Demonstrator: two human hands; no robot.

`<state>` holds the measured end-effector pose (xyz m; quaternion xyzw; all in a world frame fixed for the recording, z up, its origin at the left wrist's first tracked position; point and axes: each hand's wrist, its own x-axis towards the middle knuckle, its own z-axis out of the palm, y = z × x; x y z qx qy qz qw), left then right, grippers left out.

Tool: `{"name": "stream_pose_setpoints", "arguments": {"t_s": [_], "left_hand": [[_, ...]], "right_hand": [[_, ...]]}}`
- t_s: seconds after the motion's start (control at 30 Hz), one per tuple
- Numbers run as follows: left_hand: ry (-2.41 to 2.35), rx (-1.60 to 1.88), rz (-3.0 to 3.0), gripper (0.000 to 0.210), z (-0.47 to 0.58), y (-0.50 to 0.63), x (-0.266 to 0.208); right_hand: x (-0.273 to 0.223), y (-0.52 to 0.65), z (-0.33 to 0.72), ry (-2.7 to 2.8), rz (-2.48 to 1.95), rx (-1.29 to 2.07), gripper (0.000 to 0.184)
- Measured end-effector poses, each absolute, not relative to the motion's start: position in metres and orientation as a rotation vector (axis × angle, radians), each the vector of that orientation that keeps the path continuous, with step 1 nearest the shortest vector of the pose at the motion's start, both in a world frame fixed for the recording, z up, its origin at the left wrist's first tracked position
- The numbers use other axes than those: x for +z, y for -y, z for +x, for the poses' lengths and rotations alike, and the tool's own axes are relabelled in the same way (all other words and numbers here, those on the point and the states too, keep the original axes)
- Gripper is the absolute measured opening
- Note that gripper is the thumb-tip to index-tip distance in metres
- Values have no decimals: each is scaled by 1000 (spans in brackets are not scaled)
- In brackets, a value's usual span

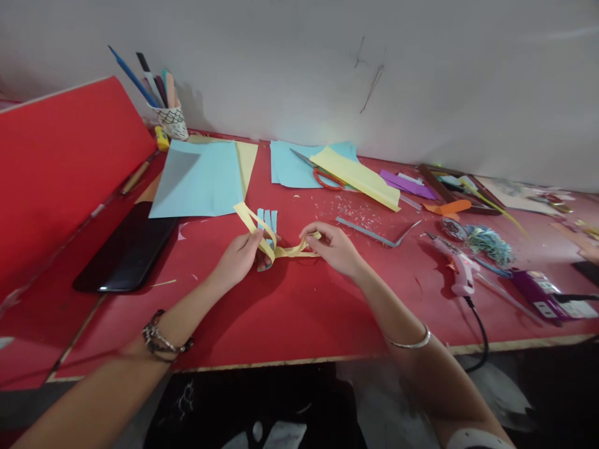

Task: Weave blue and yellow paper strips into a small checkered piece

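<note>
Between my hands runs a yellow paper strip (291,251), folded and looped near the left fingers. My left hand (242,252) pinches its looped end, along with light blue paper strips (267,219) that stick up behind the fingers. My right hand (333,248) has thumb and fingertips closed on the strip's other end, where it curls. Both hands are just above the red table (281,312). The lower part of the blue strips is partly hidden by the left fingers.
Light blue sheets (201,181), orange-handled scissors (327,179) and a folded yellow paper (358,178) lie toward the wall. A black phone (126,255) is on the left. At right lie a pink glue gun (461,271), shredded paper strands (490,243) and a purple box (538,293). A pen cup (172,121) stands at the back left.
</note>
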<state>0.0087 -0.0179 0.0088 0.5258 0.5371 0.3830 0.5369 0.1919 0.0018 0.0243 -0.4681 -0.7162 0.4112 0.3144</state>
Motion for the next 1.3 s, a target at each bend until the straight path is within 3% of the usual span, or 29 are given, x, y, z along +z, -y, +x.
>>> {"name": "stream_pose_setpoints", "arguments": {"t_s": [0.8,1.3], "left_hand": [[-1354,785,1677,46,9,23,1],[-1399,641,1915,21,14,27,8]], "right_hand": [[16,-1,186,1493,-1015,1384,12],[20,6,176,1582,-844,1427,12]]}}
